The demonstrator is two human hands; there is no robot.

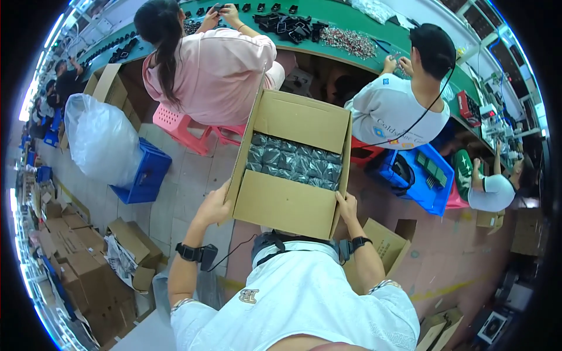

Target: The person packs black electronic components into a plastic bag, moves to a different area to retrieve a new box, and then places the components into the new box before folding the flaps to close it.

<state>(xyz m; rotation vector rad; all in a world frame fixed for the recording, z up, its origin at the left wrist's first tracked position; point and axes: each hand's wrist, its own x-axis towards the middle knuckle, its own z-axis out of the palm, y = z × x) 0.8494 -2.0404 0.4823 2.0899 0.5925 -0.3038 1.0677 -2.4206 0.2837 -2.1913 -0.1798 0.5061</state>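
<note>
In front of my body I hold an open cardboard box (287, 202) with both hands. Its near and far flaps are folded partly inward, and rows of dark parts in clear plastic wrapping (293, 162) show in the gap between them. My left hand (213, 205) grips the lower left side of the box, its fingers partly hidden behind the cardboard. At the lower right corner my right hand (346, 207) is closed on the edge. A black strap with a small device (198, 254) sits on my left wrist, and a similar strap (355, 245) on my right.
Two people sit on plastic stools (181, 128) at a green workbench (386, 35) covered with small parts. Left stands a blue crate (146, 175) with a clear plastic bag (102, 140); right is a blue bin (430, 187). Cardboard boxes (88, 275) crowd the lower left. Another open box (380, 245) lies behind my right arm.
</note>
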